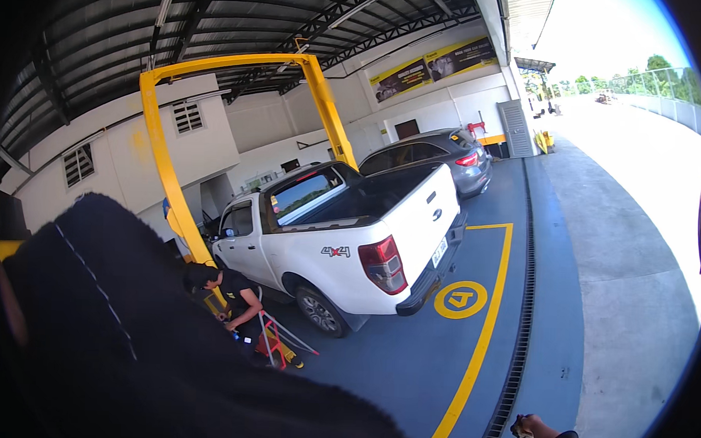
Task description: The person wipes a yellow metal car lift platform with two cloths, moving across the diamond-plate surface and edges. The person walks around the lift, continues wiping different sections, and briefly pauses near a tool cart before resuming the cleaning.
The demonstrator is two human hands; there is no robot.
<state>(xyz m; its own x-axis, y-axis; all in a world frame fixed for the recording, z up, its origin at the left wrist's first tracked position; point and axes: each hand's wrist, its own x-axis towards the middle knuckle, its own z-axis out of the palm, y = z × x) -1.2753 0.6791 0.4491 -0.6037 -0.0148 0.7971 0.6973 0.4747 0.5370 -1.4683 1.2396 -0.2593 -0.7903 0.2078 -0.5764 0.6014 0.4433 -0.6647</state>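
Low at the right edge of the floor, my right hand (537, 432) reaches in from a dark sleeve. Its fingers are curled and look dark, perhaps dirty or around something small; what they hold, if anything, I cannot make out. The hand is over the blue floor beside the drain grate (518, 356), apart from the vehicles. Black cloth (92, 326) with a pale stitched line fills the lower left, very close, and covers much of the scene there. No fingers of my left hand can be made out.
A white pickup truck (337, 257) stands beside a yellow lift frame (167, 166), with a grey car (437, 156) beyond. Next to the truck's rear wheel, a person (239, 300) in dark clothes sits low near a red-and-grey folding frame (273, 340). A yellow line (477, 355) borders the bay.
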